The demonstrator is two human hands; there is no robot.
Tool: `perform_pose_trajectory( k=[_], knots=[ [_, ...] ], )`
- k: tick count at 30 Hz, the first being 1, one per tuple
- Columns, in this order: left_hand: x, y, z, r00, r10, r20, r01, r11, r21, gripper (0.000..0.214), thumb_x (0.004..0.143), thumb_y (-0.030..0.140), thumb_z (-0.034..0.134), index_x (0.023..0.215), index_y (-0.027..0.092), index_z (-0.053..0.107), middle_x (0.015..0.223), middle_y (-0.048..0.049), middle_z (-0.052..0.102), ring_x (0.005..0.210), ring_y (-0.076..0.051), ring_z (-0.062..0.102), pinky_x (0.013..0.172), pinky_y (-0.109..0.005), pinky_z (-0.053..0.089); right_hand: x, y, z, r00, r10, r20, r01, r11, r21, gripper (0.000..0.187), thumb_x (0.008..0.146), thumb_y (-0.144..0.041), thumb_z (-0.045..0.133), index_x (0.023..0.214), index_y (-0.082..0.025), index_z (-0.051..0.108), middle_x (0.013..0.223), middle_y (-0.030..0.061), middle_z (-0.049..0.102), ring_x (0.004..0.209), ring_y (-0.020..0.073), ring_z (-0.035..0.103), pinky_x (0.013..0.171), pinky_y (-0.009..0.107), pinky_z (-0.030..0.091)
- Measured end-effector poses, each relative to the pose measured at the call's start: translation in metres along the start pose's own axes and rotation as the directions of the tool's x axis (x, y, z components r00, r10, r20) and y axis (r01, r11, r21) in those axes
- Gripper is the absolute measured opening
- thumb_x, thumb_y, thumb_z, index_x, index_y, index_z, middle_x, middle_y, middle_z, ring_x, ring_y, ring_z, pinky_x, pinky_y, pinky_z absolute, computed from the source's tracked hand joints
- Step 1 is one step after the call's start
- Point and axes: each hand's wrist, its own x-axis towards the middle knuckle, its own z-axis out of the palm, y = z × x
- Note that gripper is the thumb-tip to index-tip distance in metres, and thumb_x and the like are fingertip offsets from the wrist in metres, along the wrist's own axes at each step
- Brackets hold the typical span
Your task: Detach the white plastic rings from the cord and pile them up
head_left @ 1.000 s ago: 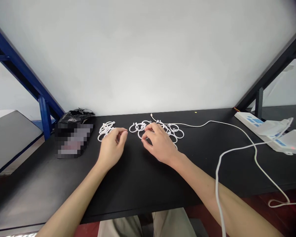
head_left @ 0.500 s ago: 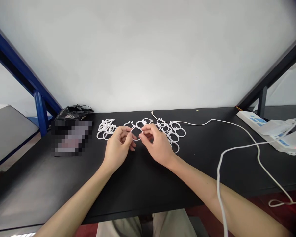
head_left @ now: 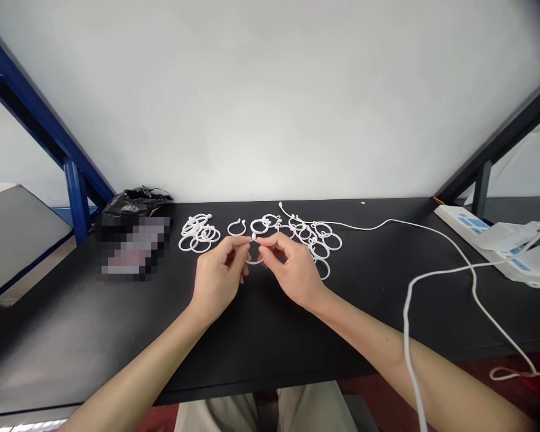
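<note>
A white plastic ring (head_left: 254, 262) is held between my two hands, with its small knobbed ends meeting at the top. My left hand (head_left: 219, 267) pinches its left side, fingers closed. On the opposite side my right hand (head_left: 292, 264) grips it between thumb and fingers. Just beyond them lies a single open ring (head_left: 236, 228) with a gap at its top. A pile of similar rings (head_left: 198, 234) sits to the left, and a looser spread of rings (head_left: 320, 247) lies to the right, partly behind my right hand.
A white cable (head_left: 389, 221) runs across the black table (head_left: 171, 360) and over my right forearm. At the right is a white power strip (head_left: 463, 222). A black plastic bag (head_left: 137, 201) and a pixelated item (head_left: 135, 246) lie at the left. A white wall (head_left: 270, 108) rises behind.
Both hands have brought the held ring's ends together at the top; before, it stood open there. The hands have shifted along its sides toward those ends.
</note>
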Motion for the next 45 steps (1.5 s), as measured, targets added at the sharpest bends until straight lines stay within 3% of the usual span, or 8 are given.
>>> perform_pose_trajectory(
  k=[6, 10, 16, 23, 33, 38, 41, 45],
  knots=[
    [0.009, 0.001, -0.003, 1.000, 0.026, 0.006, -0.027, 0.992, 0.121, 0.017, 0.092, 0.034, 0.050, 0.096, 0.024, 0.063, 0.065, 0.0057, 0.062, 0.048, -0.008, 0.057, 0.051, -0.021, 0.045, 0.004, 0.001, -0.001, 0.997, -0.023, 0.071, 0.023, 1.000, -0.003, 0.022, 0.096, -0.032, 0.050, 0.113, -0.023, 0.062, 0.087, -0.0009, 0.071, 0.078, 0.0138, 0.068, 0.075, 0.029, 0.053],
    [0.030, -0.007, -0.020, 0.968, 0.032, -0.250, 0.040, 0.960, 0.276, 0.019, 0.091, 0.037, 0.050, 0.097, 0.024, 0.064, 0.072, 0.0030, 0.066, 0.062, -0.012, 0.061, 0.066, -0.025, 0.047, 0.009, 0.004, -0.001, 0.993, -0.064, 0.094, 0.083, 0.974, -0.211, 0.029, 0.099, -0.032, 0.046, 0.124, -0.023, 0.056, 0.098, 0.0020, 0.072, 0.090, 0.0161, 0.067, 0.083, 0.033, 0.052],
    [0.059, -0.051, -0.059, 0.888, -0.107, -0.447, 0.247, 0.931, 0.269, 0.028, 0.089, 0.032, 0.046, 0.109, 0.022, 0.063, 0.091, -0.0038, 0.072, 0.086, -0.020, 0.065, 0.078, -0.030, 0.048, 0.025, 0.016, 0.006, 0.909, -0.204, 0.363, 0.403, 0.651, -0.643, 0.025, 0.097, -0.017, 0.044, 0.108, -0.016, 0.066, 0.110, 0.0094, 0.067, 0.102, 0.0234, 0.058, 0.092, 0.041, 0.049],
    [0.071, -0.078, -0.062, 0.936, -0.140, -0.324, 0.276, 0.862, 0.425, 0.048, 0.089, 0.037, 0.043, 0.127, 0.014, 0.060, 0.112, -0.0149, 0.065, 0.102, -0.028, 0.061, 0.098, -0.042, 0.043, 0.047, 0.023, 0.032, 0.883, -0.176, 0.435, 0.463, 0.473, -0.749, 0.040, 0.092, -0.006, 0.044, 0.130, -0.012, 0.054, 0.130, 0.0135, 0.059, 0.109, 0.0265, 0.055, 0.090, 0.042, 0.050],
    [0.064, -0.063, -0.057, 0.933, -0.075, -0.352, 0.275, 0.779, 0.564, 0.046, 0.089, 0.036, 0.042, 0.125, 0.014, 0.061, 0.135, -0.0199, 0.052, 0.126, -0.042, 0.039, 0.101, -0.059, 0.035, 0.043, 0.018, 0.033, 0.902, -0.122, 0.415, 0.419, 0.482, -0.769, 0.020, 0.094, -0.008, 0.045, 0.092, -0.014, 0.064, 0.097, 0.0096, 0.061, 0.087, 0.0203, 0.057, 0.077, 0.033, 0.050],
    [0.043, -0.029, -0.035, 0.988, 0.023, -0.153, 0.043, 0.909, 0.415, 0.034, 0.091, 0.043, 0.043, 0.100, 0.020, 0.067, 0.100, -0.0091, 0.069, 0.092, -0.025, 0.061, 0.090, -0.039, 0.046, 0.023, 0.005, 0.017, 0.942, -0.126, 0.310, 0.329, 0.519, -0.789, 0.023, 0.093, -0.010, 0.044, 0.095, -0.021, 0.064, 0.105, 0.0085, 0.058, 0.080, 0.0179, 0.058, 0.067, 0.030, 0.047],
    [0.029, -0.013, -0.016, 0.997, -0.073, 0.019, 0.067, 0.973, 0.223, 0.032, 0.089, 0.047, 0.049, 0.102, 0.022, 0.064, 0.082, -0.0020, 0.069, 0.072, -0.019, 0.062, 0.073, -0.031, 0.048, 0.015, 0.000, 0.012, 0.953, -0.121, 0.277, 0.298, 0.524, -0.798, 0.025, 0.092, -0.010, 0.047, 0.102, -0.022, 0.066, 0.106, 0.0101, 0.059, 0.081, 0.0197, 0.062, 0.067, 0.031, 0.048],
    [0.022, -0.009, -0.004, 0.993, -0.117, -0.012, 0.117, 0.990, 0.083, 0.030, 0.087, 0.041, 0.054, 0.110, 0.023, 0.058, 0.078, 0.0011, 0.069, 0.066, -0.016, 0.062, 0.069, -0.028, 0.046, 0.010, -0.001, 0.011, 0.973, -0.139, 0.186, 0.230, 0.676, -0.700, 0.023, 0.094, -0.015, 0.049, 0.105, -0.023, 0.067, 0.113, 0.0099, 0.063, 0.089, 0.0206, 0.065, 0.072, 0.032, 0.051]
  ],
)
